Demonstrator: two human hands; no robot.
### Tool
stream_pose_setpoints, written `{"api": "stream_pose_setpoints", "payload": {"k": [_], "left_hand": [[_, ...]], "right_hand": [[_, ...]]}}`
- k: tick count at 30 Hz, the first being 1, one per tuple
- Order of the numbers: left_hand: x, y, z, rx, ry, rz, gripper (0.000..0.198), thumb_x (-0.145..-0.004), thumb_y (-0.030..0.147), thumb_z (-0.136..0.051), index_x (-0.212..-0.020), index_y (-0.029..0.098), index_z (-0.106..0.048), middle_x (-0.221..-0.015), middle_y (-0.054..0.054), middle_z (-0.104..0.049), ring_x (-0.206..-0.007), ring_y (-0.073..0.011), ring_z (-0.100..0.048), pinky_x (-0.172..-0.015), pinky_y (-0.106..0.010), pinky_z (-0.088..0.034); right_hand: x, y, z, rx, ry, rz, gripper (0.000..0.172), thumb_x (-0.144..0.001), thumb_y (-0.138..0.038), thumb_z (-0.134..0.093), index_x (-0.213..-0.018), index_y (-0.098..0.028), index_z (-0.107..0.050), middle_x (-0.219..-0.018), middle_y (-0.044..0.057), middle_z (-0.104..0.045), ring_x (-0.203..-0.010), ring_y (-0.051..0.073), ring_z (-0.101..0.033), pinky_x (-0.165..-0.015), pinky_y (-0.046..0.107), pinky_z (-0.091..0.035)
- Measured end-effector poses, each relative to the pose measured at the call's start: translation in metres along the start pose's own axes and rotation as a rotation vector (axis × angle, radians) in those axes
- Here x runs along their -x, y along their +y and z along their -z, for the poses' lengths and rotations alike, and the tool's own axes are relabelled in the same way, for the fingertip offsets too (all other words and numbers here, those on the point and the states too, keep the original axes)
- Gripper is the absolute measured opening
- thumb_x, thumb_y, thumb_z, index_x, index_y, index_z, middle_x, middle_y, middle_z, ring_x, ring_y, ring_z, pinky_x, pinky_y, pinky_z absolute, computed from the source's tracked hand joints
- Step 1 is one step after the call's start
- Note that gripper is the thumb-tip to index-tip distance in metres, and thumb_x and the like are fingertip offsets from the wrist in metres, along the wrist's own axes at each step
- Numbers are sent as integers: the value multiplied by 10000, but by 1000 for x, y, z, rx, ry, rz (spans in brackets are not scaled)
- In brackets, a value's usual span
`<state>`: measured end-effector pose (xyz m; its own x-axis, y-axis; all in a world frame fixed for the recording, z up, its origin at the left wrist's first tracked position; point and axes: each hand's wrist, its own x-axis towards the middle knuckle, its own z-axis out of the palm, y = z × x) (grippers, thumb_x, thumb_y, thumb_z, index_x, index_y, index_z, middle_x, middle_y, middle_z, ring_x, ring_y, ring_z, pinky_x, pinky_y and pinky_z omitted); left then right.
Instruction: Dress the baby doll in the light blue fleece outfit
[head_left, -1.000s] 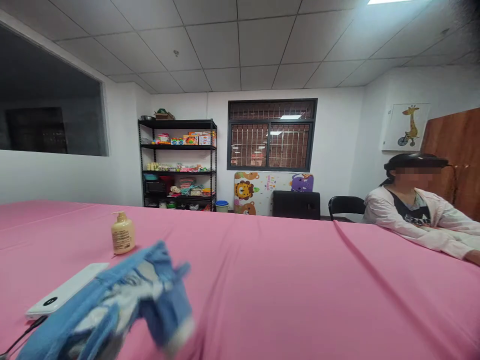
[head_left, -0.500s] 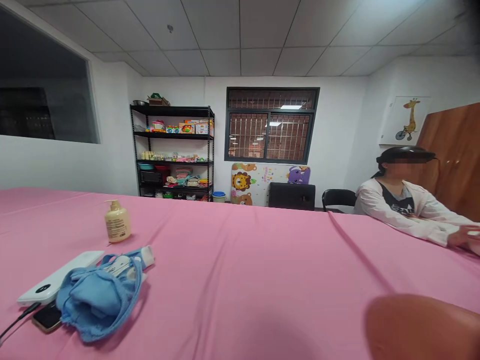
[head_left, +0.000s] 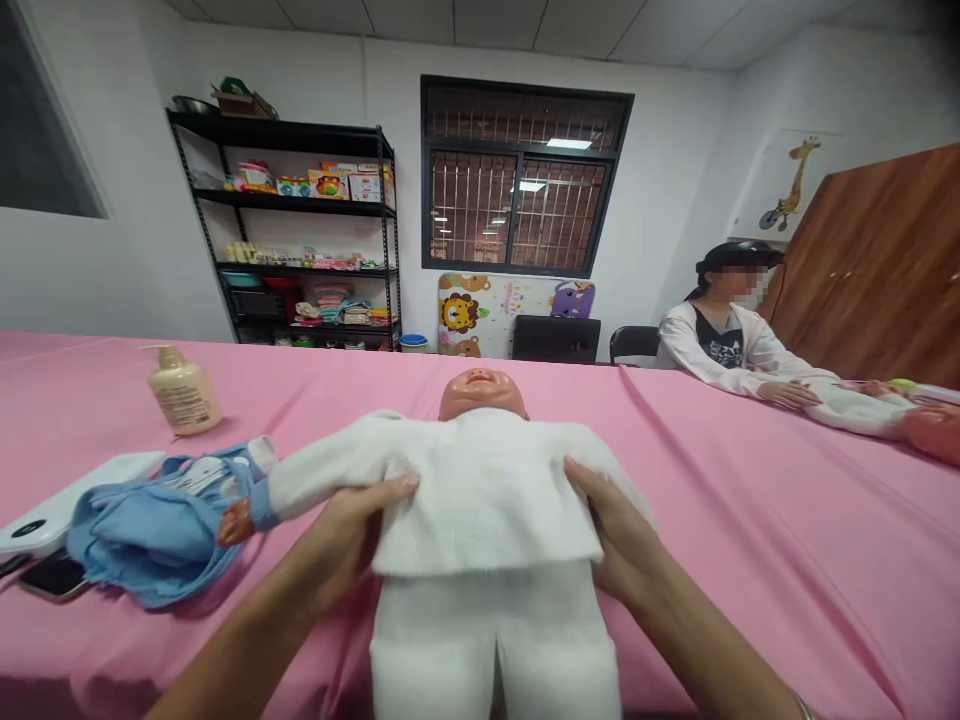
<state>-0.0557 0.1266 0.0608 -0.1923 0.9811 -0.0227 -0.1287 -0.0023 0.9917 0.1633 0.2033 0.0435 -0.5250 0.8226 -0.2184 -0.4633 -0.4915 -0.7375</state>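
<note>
"White trousers (head_left: 427, 645) come nearest, on a doll (head_left: 491, 550). How does it lie?"

"Face up, directly between the two hands, its long axis running straight forward: legs at the near end, head (head_left: 484, 393) at the far one. Whether its back rests on the pink-covered tabletop (head_left: 750, 560), I can't tell."

"Which hand is nearer?"

"Neither; both touch it. The left hand (head_left: 358, 520) and the right hand (head_left: 626, 535) pinch opposite sides of the white top (head_left: 487, 490), thumbs on the front, the other fingers mostly hidden."

"And the arms?"

"One sleeve (head_left: 330, 465) stretches leftward to a blue cuff (head_left: 262, 505), beside a crumpled blue garment (head_left: 150, 525)."

"Anything to read?"

"No brand I can find on the white device (head_left: 97, 495). Past it, the pump bottle (head_left: 184, 395) bears rows of dark print, too small to make out. Farther right, a seated person's dark shirt (head_left: 720, 340) has pale lettering, illegible too."

"Farther back?"

"Colourful boxes (head_left: 330, 186) on the black shelf (head_left: 285, 202), their labels unreadable, and a cartoon board (head_left: 495, 300) with blurred pink writing."
</note>
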Motion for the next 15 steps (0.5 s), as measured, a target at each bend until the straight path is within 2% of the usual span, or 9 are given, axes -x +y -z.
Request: {"api": "stream_pose_setpoints", "payload": {"k": [2, 5, 7, 11, 15], "left_hand": [[-22, 6, 3, 90, -13, 58, 371, -535, 339, -731, -859, 165, -680, -945, -77, -662, -950, -297, -589, -778, -337, -521], [-53, 4, 11, 155, -31, 78, 348, -520, 217, -711, -857, 141, -672, -951, -82, -658, -908, -279, -595, -709, -306, -520], [-73, -3, 17, 178, -45, 72, 348, -515, 162, -686, -861, 125, -665, -935, -78, -656, -858, -246, -600, -683, -280, -511], [-107, -21, 25, 203, -4, 103, 320, -491, 94, -640, -810, 115, -655, -857, -60, -659, -765, -193, -593, -652, -246, -501], [-135, -36, 27, 212, 39, 133, 245, -494, 74, -596, -729, 122, -644, -769, -46, -654, -683, -171, -578, -574, -238, -480]], "right_hand": [[-22, -13, -8, 57, -14, -6, 375, -597, -224, -722, -952, -136, -640, -958, 72, -657, -857, 193, -629, -748, 274, -540], [-58, -22, -8, 203, -6, -11, 348, -569, -96, -669, -914, -116, -627, -903, 79, -653, -774, 184, -622, -675, 264, -537], [-81, -22, -3, 263, 11, -7, 321, -549, -44, -626, -863, -110, -612, -857, 75, -645, -734, 178, -610, -631, 261, -527], [-123, -21, 7, 356, 96, -5, 212, -509, 20, -527, -677, -109, -538, -599, 10, -551, -539, 117, -530, -448, 202, -429], [-159, -21, 14, 448, 157, 33, 174, -502, 20, -478, -596, -127, -473, -530, -18, -491, -495, 92, -485, -431, 188, -392]]}}
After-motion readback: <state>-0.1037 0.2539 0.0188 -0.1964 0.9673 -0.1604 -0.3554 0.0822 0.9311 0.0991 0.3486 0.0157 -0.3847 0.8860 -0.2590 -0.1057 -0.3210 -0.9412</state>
